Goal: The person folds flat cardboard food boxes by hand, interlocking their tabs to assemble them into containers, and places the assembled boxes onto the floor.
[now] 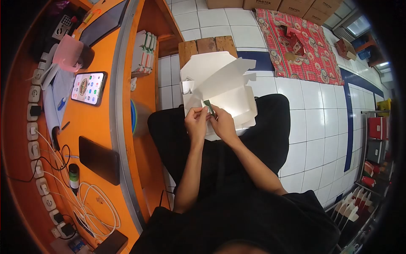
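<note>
Pinching a small green piece [207, 103] between the fingertips of left hand [197, 125] and right hand [223, 125], both grips narrow and closed on it, close together. Holding it over the near part of an open white box [196, 78], with the box partly on a wooden stool [206, 44], between black-clad knees [272, 122].

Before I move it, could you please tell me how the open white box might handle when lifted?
The open white box looks like thin card, so it is probably light for its size. Its raised flap stands at an angle and may swing or flop. Being broad, it could bend if gripped by one edge.
</note>
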`<state>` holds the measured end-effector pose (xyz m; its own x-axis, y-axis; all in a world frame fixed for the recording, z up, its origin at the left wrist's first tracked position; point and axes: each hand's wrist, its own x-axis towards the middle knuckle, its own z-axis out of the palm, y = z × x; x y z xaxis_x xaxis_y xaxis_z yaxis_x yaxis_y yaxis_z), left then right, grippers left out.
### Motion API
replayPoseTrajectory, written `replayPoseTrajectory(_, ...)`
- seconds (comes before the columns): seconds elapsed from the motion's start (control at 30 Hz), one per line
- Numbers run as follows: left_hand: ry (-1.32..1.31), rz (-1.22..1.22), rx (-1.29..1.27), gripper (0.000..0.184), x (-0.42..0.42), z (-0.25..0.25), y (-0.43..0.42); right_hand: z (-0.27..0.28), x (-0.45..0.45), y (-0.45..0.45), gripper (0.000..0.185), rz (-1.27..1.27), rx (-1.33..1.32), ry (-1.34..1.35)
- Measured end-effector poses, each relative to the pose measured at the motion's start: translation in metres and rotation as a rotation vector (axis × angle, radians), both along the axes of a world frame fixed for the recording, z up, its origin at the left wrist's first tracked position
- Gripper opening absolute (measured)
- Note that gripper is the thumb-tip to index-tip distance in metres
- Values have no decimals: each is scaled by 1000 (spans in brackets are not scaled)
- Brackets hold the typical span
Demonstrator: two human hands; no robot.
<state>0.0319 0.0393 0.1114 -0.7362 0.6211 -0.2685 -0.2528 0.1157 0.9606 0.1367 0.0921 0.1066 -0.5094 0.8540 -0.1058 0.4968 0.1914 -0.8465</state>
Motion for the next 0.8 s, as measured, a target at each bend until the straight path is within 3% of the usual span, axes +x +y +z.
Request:
replayPoseTrajectory(0.07, -40, -4, 31, 22, -9, -3, 3, -7, -6, 6, 53, -7, 23, 37)
replayPoseTrajectory(0.23, 318, -266, -181, 24, -22, -34, -8, 0, -13, 5, 57, 39, 65, 48)
replayPoseTrajectory(0.27, 290, -210, -109, 27, -25, -43, -9, 12, -11, 8, 54, 107, -101, 39)
replayPoseTrajectory(0.3, 290, -219, -108, 27, -26, -37, -8, 13, -9, 9, 54, 98, -101, 39)
replayPoseTrajectory(0.37, -30, -111, -144, 29, -30, -17, -7, 13, -5, 12, 58, 201, -227, 278)
replayPoseTrajectory(0.4, 43, -108, -158, 31, -36, -31, -6, 21, 2, 23, 57, 162, -210, 250)
replayPoseTrajectory(0.43, 42, -115, -155, 31, -38, -24, -5, 26, 7, 36, 52, 24, -76, 155)
replayPoseTrajectory(0.5, 398, -123, -363, 34, -38, -8, -4, 30, 30, 68, 37, -332, 199, 33)
replayPoseTrajectory(0.53, 446, -75, -381, 30, -38, -6, -3, 28, 41, 85, 37, -453, 364, -2)
replayPoseTrajectory(0.57, 444, -75, -375, 30, -35, -1, -1, 17, 49, 100, 37, -507, 421, -165)
replayPoseTrajectory(0.63, 641, -18, -401, 22, -31, 9, 1, -43, 65, 133, 34, -339, 518, -149)
replayPoseTrajectory(0.67, 701, -20, -346, 20, -28, 8, 3, -35, 65, 135, 34, -346, 521, -147)
replayPoseTrajectory(0.73, 862, -44, -314, 20, -17, 21, 12, -8, 63, 133, 33, -218, -34, 139)
replayPoseTrajectory(0.77, 1018, -63, -285, 21, -9, 26, 17, -4, 61, 131, 33, -218, -35, 140)
replayPoseTrajectory(0.8, 997, -122, -186, 25, 0, 21, 25, -3, 61, 128, 32, -240, -20, 117)
